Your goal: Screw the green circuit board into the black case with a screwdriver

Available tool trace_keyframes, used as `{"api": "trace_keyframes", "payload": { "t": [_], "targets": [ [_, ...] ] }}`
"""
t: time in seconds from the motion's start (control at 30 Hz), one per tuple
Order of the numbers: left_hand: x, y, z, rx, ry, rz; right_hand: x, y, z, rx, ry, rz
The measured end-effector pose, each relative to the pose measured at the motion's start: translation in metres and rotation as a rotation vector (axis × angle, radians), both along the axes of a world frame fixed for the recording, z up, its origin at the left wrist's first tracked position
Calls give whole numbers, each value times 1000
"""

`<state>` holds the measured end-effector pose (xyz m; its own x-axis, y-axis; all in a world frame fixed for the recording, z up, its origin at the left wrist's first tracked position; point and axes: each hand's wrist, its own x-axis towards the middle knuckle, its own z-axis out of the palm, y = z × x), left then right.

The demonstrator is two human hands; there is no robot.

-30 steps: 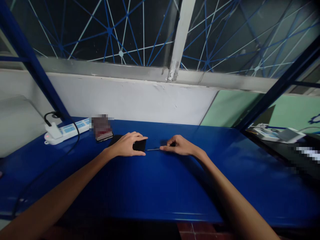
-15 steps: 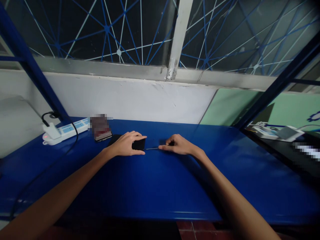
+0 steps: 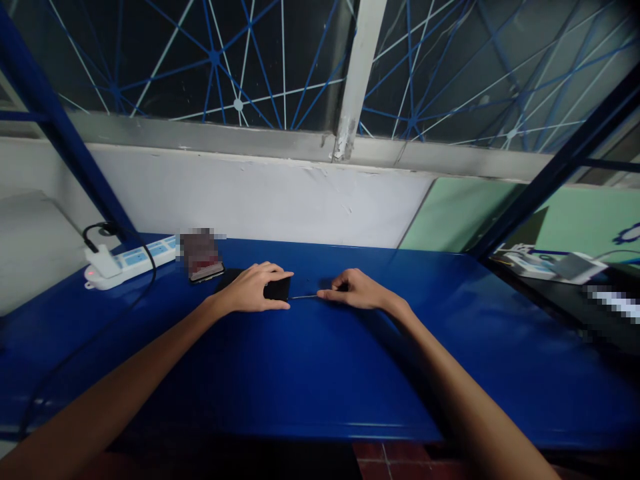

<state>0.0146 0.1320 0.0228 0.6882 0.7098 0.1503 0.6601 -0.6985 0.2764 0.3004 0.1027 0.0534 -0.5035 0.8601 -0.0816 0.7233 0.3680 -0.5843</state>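
A flat black object, perhaps a phone, lies on the blue table. My left hand grips it from above, thumb along the near edge and fingers along the far edge, covering its middle. To the right, my right hand pinches a thin metallic rod between thumb and curled fingers. The rod's left end meets the right end of the black object, near its front corner; whether it sits inside cannot be made out.
A white power strip with a plug and black cable lies at the back left. Beside it stands a blurred dark box. White devices sit at the far right, and blue frame posts rise on both sides.
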Motion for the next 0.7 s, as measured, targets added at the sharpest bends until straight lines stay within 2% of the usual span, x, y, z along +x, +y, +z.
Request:
{"api": "trace_keyframes", "payload": {
  "t": [0.33, 0.57, 0.7],
  "targets": [
    [1, -2, 2, 20, 19, 0, -2, -1, 2, -6, 6, -20],
    [0, 1, -2, 48, 3, 19, 6, 1, 4, -246, 32, 30],
    [0, 1, -3, 54, 9, 20, 7, 3, 1, -192, 111, 67]
  ]
}}
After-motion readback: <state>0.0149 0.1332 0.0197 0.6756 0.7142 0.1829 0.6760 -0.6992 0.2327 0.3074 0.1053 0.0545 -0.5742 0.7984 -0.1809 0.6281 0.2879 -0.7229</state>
